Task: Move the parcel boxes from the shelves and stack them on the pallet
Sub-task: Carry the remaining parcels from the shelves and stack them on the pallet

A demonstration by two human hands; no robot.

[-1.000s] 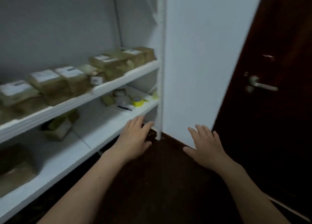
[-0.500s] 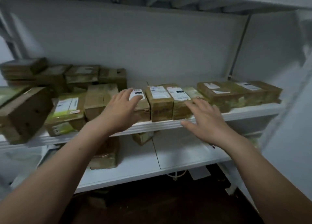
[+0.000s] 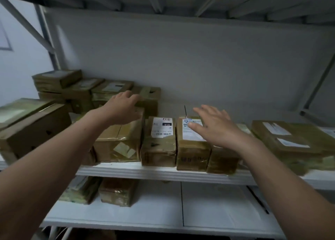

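1. White shelving [image 3: 46, 31] stands against a grey back panel [image 3: 181, 58]. The parcel boxes crowd its middle shelf [image 3: 163, 172], all of them on the shelf and none lifted.
2. At the far left a large brown box [image 3: 36, 129] sits tilted near the front edge. Behind it, a stack of flat boxes [image 3: 56, 78] runs along the back panel.
3. Below, on the lower shelf [image 3: 208, 209], a greenish wrapped parcel [image 3: 79, 189] and a small taped carton [image 3: 117, 191] lie side by side at the left.
4. The left hand [image 3: 123, 109] reaches in above a tape-wrapped box [image 3: 117, 142]. Its fingers are loosely extended and grip nothing. The fingertips point toward a rear box [image 3: 150, 98], and contact with either box cannot be told.
5. Just right of the tape-wrapped box stands a barcode-labelled box [image 3: 159, 142], set close against its neighbours.
6. The right hand [image 3: 215, 127] is palm down with fingers spread apart and holds nothing. It hovers over the next box [image 3: 192, 152], with the thumb across that box's white label. Whether it touches is unclear.
7. At the far right lies a wide flat parcel [image 3: 290, 140] bearing white labels, blurred at its edge.
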